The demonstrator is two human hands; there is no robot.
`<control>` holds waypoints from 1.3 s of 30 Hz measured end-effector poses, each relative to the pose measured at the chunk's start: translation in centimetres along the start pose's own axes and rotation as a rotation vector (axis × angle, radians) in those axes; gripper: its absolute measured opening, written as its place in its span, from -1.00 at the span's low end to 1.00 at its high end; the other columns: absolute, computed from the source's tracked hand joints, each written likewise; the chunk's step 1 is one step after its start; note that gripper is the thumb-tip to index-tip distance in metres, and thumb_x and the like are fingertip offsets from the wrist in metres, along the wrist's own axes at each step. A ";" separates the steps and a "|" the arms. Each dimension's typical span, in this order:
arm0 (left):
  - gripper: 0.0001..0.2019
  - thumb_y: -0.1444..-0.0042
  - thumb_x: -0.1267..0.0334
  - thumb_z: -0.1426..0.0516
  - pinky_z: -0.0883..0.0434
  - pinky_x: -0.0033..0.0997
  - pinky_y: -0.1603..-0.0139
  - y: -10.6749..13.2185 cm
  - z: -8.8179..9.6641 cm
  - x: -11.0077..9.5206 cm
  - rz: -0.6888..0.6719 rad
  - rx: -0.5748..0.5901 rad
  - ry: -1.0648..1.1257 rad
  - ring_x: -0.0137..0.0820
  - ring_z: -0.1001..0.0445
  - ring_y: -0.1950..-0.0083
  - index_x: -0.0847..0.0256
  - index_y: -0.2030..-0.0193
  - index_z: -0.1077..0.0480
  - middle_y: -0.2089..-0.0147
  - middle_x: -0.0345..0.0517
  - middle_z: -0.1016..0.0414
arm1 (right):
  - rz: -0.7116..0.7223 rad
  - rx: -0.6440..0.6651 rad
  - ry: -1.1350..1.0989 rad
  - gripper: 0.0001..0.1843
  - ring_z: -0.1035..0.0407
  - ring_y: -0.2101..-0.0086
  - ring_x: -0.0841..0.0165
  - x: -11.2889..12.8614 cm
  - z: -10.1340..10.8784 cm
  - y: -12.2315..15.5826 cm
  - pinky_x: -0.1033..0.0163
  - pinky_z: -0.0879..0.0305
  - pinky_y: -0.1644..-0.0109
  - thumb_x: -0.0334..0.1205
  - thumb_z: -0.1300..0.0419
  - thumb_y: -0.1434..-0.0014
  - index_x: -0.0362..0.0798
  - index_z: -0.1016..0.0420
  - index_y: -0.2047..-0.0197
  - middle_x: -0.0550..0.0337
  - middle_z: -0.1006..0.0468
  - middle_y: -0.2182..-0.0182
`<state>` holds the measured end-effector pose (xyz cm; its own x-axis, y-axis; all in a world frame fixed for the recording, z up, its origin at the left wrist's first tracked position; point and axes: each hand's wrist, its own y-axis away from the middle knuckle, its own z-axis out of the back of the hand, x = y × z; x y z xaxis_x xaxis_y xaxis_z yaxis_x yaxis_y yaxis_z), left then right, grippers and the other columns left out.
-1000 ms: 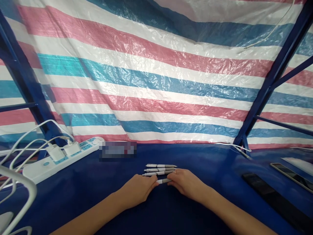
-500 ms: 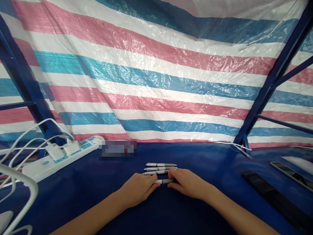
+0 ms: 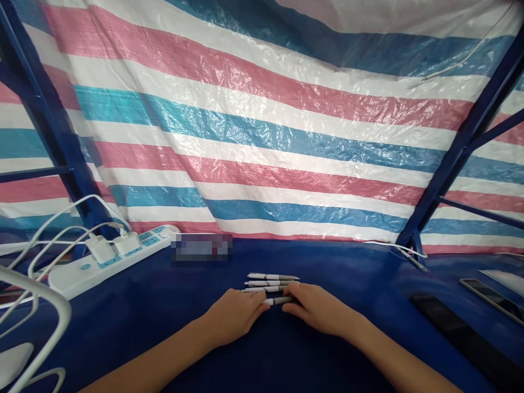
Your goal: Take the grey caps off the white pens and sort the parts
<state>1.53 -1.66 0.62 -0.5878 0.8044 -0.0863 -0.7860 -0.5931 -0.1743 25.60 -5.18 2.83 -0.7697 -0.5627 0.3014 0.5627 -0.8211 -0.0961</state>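
Now the left hand (image 3: 235,317) pinches the nearest pen (image 3: 277,301) by its white end, grey end pointing to three o'clock, between the right hand's (image 3: 321,308) parted thumb and fingers! Three more pens (image 3: 272,277) lie just beyond, towards twelve.

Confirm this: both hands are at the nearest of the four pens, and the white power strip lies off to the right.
One correction: the white power strip lies off to the left, as the head view shows. The left hand and right hand are indeed at the nearest pen.
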 end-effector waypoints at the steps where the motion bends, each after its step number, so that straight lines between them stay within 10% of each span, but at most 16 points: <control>1: -0.74 -0.40 0.17 0.15 -0.17 -0.43 0.46 0.0 0.0 0.0 0.000 0.002 0.003 -0.33 -0.51 0.39 0.17 0.21 -0.27 0.32 -0.20 -0.54 | 0.009 0.003 0.002 -0.72 -0.41 0.27 0.29 0.0 0.0 0.0 0.23 -0.25 0.22 -0.04 0.08 -0.40 -0.02 -0.32 0.20 0.17 -0.50 0.27; 39: -0.74 -0.38 0.16 0.12 -0.20 -0.44 0.45 0.1 0.2 -0.1 0.000 0.012 -0.002 -0.32 -0.51 0.38 0.17 0.26 -0.28 0.33 -0.19 -0.53 | 0.012 0.023 0.017 -0.87 -0.39 0.32 0.31 0.1 0.2 0.3 0.26 -0.19 0.27 -0.15 -0.03 -0.34 -0.01 -0.27 0.21 0.19 -0.48 0.29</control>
<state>1.48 -1.85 0.81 -0.5878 0.8046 -0.0843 -0.7886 -0.5931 -0.1621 25.83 -5.47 3.04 -0.7677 -0.5742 0.2844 0.5785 -0.8120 -0.0777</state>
